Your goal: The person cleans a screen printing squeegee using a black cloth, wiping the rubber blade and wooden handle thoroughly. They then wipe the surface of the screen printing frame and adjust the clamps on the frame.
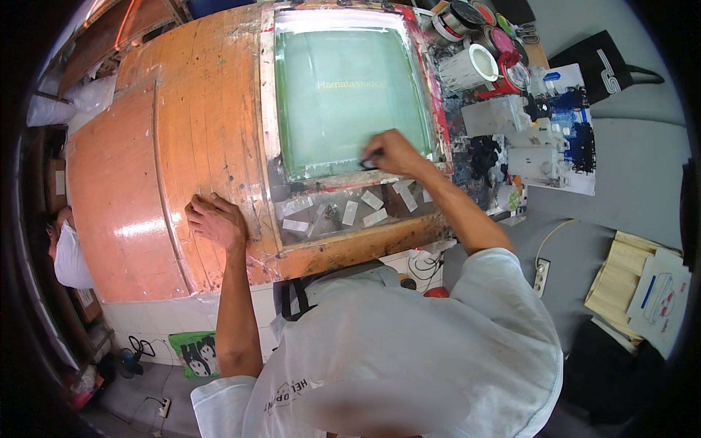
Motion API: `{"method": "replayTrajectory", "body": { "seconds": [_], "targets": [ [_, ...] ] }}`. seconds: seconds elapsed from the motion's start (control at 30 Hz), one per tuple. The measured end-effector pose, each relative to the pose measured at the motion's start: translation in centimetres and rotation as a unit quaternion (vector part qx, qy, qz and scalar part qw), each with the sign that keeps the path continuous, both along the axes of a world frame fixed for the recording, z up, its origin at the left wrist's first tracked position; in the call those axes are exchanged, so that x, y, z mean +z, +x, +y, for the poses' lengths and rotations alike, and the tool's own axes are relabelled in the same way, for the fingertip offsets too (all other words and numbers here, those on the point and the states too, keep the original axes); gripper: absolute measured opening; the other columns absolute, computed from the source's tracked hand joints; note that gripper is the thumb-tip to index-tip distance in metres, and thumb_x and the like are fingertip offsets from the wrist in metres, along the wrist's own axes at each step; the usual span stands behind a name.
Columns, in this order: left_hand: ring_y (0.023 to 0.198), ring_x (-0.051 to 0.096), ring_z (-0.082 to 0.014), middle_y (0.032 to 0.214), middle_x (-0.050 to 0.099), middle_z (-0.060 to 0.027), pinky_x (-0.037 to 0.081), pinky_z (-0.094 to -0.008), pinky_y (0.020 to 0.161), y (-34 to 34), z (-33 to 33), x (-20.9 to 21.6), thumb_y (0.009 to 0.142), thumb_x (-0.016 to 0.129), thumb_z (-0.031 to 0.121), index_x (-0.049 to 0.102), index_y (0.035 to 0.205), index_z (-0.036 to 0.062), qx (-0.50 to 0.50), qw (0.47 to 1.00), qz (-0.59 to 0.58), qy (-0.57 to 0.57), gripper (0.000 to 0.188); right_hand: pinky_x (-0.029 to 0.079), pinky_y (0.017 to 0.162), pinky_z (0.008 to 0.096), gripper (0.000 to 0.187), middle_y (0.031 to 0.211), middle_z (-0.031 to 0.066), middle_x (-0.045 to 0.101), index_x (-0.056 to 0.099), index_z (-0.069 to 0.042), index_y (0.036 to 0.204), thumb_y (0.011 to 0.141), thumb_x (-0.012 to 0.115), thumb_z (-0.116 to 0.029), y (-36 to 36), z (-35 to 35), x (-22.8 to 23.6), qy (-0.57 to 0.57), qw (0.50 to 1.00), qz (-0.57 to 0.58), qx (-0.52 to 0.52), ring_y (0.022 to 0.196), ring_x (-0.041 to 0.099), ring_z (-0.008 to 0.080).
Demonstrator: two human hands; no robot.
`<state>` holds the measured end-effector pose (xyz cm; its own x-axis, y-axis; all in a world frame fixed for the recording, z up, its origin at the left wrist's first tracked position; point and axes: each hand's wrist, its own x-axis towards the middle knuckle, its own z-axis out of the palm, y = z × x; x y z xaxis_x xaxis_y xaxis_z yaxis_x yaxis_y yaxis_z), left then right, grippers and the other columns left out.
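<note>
Work looks unfinished: right hand (396, 153) clamped on dark tool (372, 158) at green screen (343, 120), left hand (217, 221) loose on table (120, 190)

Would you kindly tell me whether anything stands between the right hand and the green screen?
Only the small dark item that the right hand grips shows between it and the green screen, by the screen's near edge; contact is too blurred to confirm. The pale rectangular pieces lie past that edge, not between.

Tabletop (113, 197) lies open at left, pots (463, 71) crowding right.
</note>
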<state>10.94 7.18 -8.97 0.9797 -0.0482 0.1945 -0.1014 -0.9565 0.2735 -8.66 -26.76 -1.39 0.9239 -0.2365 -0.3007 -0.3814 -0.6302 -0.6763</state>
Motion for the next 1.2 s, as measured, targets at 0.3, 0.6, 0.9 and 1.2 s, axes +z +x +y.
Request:
{"method": "replayTrajectory", "body": {
  "seconds": [0.3,0.6,0.9,1.2],
  "targets": [
    [0.122,0.044,-0.0404,0.136,0.048,-0.021,0.038,-0.0521,0.101,0.5,1.4,-1.2,0.098,0.054,0.034,0.052,0.133,0.0007,-0.034,0.999,-0.041,-0.005,0.048,0.054,0.074,0.0432,0.021,0.08,0.0153,0.073,0.08,-0.015,0.088,0.071,0.071,-0.007,8.3,8.8,-4.3,0.086,0.984,-0.15,0.042,0.076,0.069,0.0349],
    [0.11,0.058,-0.0345,0.123,0.058,-0.0219,0.049,-0.0422,0.093,3.9,1.5,0.0,0.098,0.059,0.022,0.053,0.129,-0.0049,-0.06,0.981,0.088,-0.162,0.041,0.05,0.091,0.0436,0.037,0.107,0.0167,0.071,0.075,-0.005,0.099,0.07,0.057,0.01,-16.8,-5.9,2.4,-0.182,0.939,-0.154,-0.246,0.103,0.064,0.0374],
    [0.118,0.056,-0.0372,0.126,0.06,-0.0196,0.045,-0.0427,0.103,15.5,-30.1,12.0,0.097,0.06,0.015,0.057,0.128,-0.0007,-0.577,0.809,-0.077,-0.074,0.034,0.047,0.099,0.0456,0.034,0.119,0.0203,0.069,0.072,-0.001,0.113,0.083,0.057,0.007,-27.7,-6.7,2.0,-0.313,0.862,0.046,-0.397,0.117,0.061,0.0383],
    [0.115,0.06,-0.0351,0.123,0.062,-0.0191,0.048,-0.0432,0.102,28.9,-44.4,6.4,0.099,0.057,0.023,0.044,0.14,0.0008,-0.671,0.698,-0.044,0.246,0.049,0.05,0.089,0.0468,0.04,0.117,0.0254,0.065,0.057,0.003,0.132,0.092,0.052,0.002,-19.2,-5.6,1.6,-0.228,0.899,-0.083,-0.366,0.101,0.063,0.0439]
  ]
}}
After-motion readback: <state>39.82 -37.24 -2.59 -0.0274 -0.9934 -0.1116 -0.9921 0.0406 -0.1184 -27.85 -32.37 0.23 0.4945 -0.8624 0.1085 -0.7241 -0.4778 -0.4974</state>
